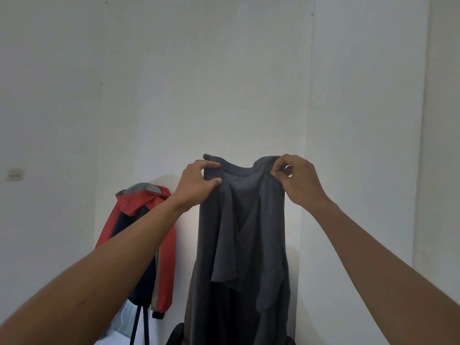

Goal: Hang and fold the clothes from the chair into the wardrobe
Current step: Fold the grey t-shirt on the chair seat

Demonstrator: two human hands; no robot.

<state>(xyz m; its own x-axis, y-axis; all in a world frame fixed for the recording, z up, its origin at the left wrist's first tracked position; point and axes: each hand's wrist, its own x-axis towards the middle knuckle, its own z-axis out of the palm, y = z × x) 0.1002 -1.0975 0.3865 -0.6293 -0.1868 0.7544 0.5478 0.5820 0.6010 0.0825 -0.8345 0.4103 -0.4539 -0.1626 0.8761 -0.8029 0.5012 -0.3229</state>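
head view: left hand (199, 181) and right hand (300, 178) each pinch the raised grey garment's (245, 235) top edge.

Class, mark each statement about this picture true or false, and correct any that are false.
1. The left hand and right hand both hold the grey garment by its top edge. True.
2. The grey garment lies folded on a shelf. False: it hangs unfolded in the air from the hands.
3. A red hooded jacket hangs behind, to the garment's left. True.
4. The right hand is empty. False: it pinches the garment's top edge.
5. A light switch sits on the wall at far left. True.
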